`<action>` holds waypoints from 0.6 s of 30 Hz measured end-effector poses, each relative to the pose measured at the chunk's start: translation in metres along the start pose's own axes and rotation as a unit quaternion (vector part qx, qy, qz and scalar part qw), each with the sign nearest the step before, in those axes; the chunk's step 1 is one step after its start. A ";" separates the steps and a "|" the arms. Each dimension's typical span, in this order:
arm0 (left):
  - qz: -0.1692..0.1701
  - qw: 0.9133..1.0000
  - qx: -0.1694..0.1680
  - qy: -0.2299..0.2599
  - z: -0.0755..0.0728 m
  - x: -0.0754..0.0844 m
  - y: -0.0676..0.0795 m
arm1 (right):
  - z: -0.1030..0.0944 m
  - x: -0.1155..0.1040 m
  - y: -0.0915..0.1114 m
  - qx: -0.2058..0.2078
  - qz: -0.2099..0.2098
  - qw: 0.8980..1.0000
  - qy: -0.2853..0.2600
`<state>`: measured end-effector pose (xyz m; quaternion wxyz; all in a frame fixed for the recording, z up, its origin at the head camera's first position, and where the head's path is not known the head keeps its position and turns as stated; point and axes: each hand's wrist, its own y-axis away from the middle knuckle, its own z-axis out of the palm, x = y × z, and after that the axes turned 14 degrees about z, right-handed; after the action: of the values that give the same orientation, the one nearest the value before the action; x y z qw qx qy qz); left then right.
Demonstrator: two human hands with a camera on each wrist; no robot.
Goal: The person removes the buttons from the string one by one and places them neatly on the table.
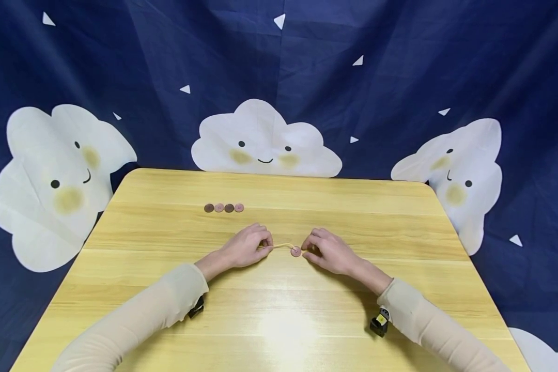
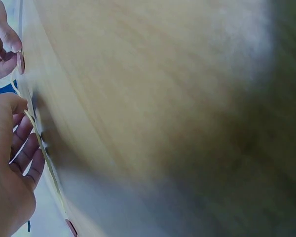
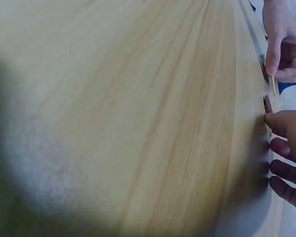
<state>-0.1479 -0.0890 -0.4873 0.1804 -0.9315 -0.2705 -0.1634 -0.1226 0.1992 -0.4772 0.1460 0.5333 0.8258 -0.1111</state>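
Observation:
In the head view my left hand pinches a thin yellow cord between thumb and forefinger. The cord runs right to a pink round button and overlaps its middle. My right hand is just right of that button, thumb and forefinger pinching a short bit of cord at its edge. From the left wrist, the cord trails past the palm of the left hand. The right wrist view has the button standing on edge by the right thumb.
Farther back on the wooden table, left of centre, lies a row of several buttons, brown and pink by turns. A dark blue curtain with cloud prints hangs behind the table's far edge.

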 end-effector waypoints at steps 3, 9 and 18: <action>0.003 1.000 0.001 0.001 -0.001 0.000 0.001 | 0.001 -0.001 0.000 0.002 0.000 1.000 0.003; -0.001 1.000 -0.005 0.006 -0.002 0.002 0.001 | 0.003 -0.003 -0.001 0.010 -0.011 1.000 0.019; -0.008 0.999 -0.030 0.020 0.001 0.009 -0.009 | 0.006 -0.004 -0.001 0.013 -0.005 1.000 0.012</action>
<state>-0.1451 -0.0773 -0.4826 0.1562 -0.9306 -0.2696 -0.1919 -0.1213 0.1930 -0.4812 0.1286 0.5322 0.8287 -0.1162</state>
